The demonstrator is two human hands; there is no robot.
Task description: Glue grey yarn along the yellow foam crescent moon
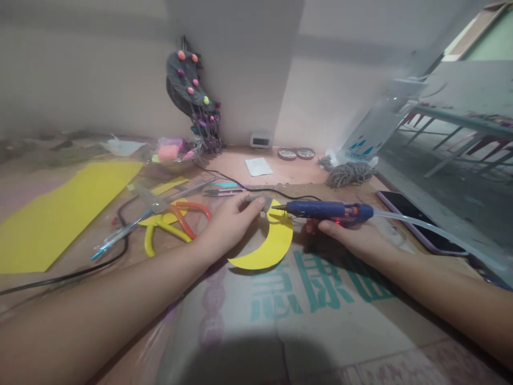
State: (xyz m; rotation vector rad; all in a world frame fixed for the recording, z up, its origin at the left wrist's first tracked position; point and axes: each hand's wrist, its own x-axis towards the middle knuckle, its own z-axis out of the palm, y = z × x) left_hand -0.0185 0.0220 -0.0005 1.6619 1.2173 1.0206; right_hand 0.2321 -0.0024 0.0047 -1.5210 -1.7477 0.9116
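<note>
Pale wall behind; tabletop (232, 158) in front, bearing one printed cardboard sheet (304, 331). Yellow crescent, one (280, 243): above the cardboard, between both hands, long axis running from its far upper end to its near left tip, hollow side facing left. Left hand, one (236, 216): nearer, touching, thumb and fingers narrowed on the upper end, where grey yarn (262, 204) lies. Right hand, one (352, 235): right of the crescent, wrapped about one blue glue gun (320, 209), its nozzle pointing left at that upper end; whether nozzle and yarn touch cannot be told. Also listed: scissors, one pair (154, 202), left; yellow sheet, one (76, 214), far left; phone, one (417, 220), right; yarn bundle, one (348, 174); round tins, two (287, 154); white paper square, one (258, 167); small display, one (260, 141); beaded grey ornament, one (184, 88), against the wall.
</note>
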